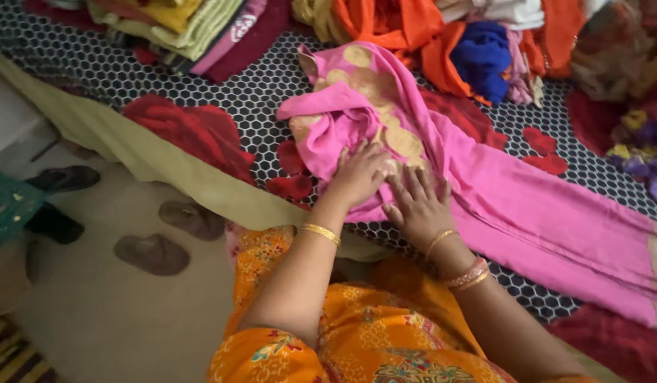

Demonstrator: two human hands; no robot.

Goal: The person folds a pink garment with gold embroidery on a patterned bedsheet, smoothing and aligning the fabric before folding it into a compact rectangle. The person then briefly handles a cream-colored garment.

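A patterned bed (250,92) carries pink cloth (527,206) and piled clothes (428,28).

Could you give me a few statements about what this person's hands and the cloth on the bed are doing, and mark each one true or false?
1. Both hands rest flat on the pink cloth. True: left hand, right hand.
2. The pink cloth has gold patches. True.
3. The pink cloth hangs from a hook. False: it lies spread on the patterned bedsheet.
4. The left hand holds scissors. False: it holds nothing, palm down on cloth.
5. A pile of clothes lies beyond the pink cloth. True.
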